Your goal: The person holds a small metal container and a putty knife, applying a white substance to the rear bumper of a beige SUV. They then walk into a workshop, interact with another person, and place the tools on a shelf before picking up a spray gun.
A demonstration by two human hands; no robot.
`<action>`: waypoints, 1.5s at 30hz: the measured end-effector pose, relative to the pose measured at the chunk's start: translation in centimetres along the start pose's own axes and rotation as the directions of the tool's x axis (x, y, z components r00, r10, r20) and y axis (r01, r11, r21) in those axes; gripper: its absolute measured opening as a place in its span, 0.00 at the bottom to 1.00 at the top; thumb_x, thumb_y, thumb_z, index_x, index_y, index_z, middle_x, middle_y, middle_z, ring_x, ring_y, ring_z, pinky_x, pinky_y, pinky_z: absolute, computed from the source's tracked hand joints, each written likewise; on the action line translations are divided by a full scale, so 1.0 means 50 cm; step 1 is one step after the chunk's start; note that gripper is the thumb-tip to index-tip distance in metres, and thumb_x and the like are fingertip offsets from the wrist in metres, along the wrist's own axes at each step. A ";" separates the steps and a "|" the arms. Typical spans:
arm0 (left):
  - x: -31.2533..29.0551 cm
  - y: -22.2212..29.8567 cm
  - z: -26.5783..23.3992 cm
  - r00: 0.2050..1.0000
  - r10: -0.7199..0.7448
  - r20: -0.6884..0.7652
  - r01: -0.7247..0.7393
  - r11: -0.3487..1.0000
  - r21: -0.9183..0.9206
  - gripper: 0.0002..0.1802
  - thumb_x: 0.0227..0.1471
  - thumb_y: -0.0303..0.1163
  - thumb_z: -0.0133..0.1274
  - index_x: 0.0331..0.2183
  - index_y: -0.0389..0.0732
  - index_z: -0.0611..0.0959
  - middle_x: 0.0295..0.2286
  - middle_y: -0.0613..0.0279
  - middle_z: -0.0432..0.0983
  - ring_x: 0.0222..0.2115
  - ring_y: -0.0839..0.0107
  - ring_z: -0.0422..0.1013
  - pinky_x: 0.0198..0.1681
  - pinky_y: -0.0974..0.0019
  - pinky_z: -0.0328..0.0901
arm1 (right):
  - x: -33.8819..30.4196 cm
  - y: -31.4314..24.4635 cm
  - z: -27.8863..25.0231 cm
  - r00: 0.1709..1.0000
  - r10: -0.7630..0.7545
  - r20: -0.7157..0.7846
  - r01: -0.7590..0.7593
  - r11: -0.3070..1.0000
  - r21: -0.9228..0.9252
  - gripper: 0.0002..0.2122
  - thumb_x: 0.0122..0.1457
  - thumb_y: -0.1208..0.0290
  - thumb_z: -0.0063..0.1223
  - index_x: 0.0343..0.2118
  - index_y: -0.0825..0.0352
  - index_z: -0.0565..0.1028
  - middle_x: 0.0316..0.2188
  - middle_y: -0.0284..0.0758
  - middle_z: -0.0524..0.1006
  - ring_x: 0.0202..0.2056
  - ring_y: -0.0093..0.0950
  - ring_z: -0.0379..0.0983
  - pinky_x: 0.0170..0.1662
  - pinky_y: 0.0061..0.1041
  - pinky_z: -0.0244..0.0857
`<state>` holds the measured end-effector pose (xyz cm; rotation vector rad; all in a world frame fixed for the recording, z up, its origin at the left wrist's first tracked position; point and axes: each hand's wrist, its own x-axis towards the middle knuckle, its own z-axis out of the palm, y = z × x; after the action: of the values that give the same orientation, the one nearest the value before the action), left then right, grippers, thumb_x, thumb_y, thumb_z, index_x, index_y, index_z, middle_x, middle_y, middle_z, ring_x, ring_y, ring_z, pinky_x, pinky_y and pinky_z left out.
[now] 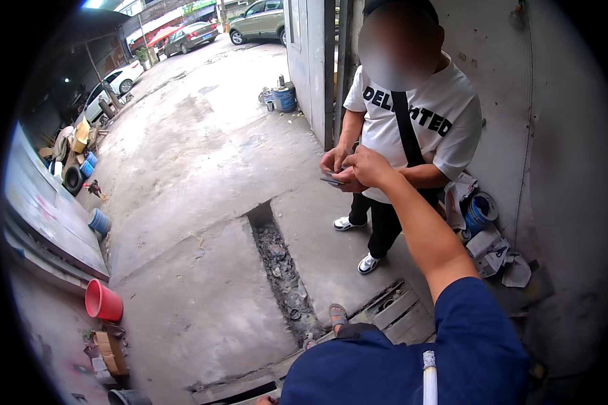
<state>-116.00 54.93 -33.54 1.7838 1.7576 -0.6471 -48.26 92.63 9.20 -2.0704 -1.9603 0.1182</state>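
My right arm stretches out in a navy sleeve. My right hand [370,167] is closed, its fingers curled at the hands of a person facing me; whatever it may hold is hidden. A dark, flat, phone-like object [332,181] lies in that person's lower hand [348,179]. The person's other hand [332,160] is bent over it, close to my fingertips. Only a sliver of my left hand [267,400] shows at the bottom edge, its fingers hidden. A lit cigarette [429,374] with an ash tip juts up from the lower edge, in neither hand.
A rubble-filled trench [278,263] cuts the concrete floor, with planks [402,314] near my sandalled foot [338,316]. Blue paint buckets [479,212] and papers lie by the right wall. A red bucket [103,301] and cardboard [112,352] stand left. Parked cars [190,38] are outside.
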 end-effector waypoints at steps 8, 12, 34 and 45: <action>-0.006 0.122 -0.046 0.974 0.069 -0.217 -0.089 0.992 -0.086 0.13 0.48 0.42 0.49 0.27 0.41 0.79 0.23 0.48 0.76 0.30 0.55 0.73 0.33 0.54 0.67 | 0.126 0.081 0.052 0.975 -0.183 0.129 0.177 0.983 0.056 0.12 0.54 0.71 0.44 0.37 0.61 0.80 0.33 0.42 0.74 0.43 0.38 0.70 0.44 0.32 0.65; 0.041 0.173 -0.086 0.938 -0.309 -0.156 0.046 0.558 -0.829 0.11 0.48 0.37 0.50 0.26 0.38 0.77 0.21 0.53 0.75 0.25 0.61 0.72 0.30 0.60 0.66 | 0.163 0.076 0.087 0.986 -0.166 0.024 0.160 0.974 0.161 0.12 0.54 0.70 0.44 0.35 0.59 0.80 0.35 0.39 0.78 0.39 0.37 0.75 0.40 0.36 0.69; -0.009 0.334 -0.223 0.787 -0.576 0.224 0.350 0.117 -0.929 0.12 0.49 0.35 0.51 0.23 0.35 0.78 0.20 0.57 0.75 0.21 0.68 0.71 0.27 0.64 0.65 | -0.411 0.159 0.706 0.517 0.165 0.840 -0.740 0.580 0.341 0.10 0.53 0.66 0.49 0.29 0.67 0.76 0.21 0.38 0.74 0.22 0.31 0.70 0.26 0.30 0.63; 0.108 0.226 -0.196 0.812 -0.544 0.211 0.400 0.255 -0.880 0.15 0.44 0.40 0.54 0.27 0.36 0.81 0.25 0.54 0.79 0.28 0.62 0.74 0.34 0.60 0.67 | -0.293 0.127 0.676 0.395 0.337 0.855 -0.823 0.544 0.166 0.09 0.55 0.66 0.53 0.23 0.63 0.70 0.18 0.33 0.69 0.15 0.23 0.63 0.14 0.23 0.54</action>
<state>-104.94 65.58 -29.46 0.4908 2.1253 0.2983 -51.76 83.00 -26.74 -2.3119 -0.9481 1.7818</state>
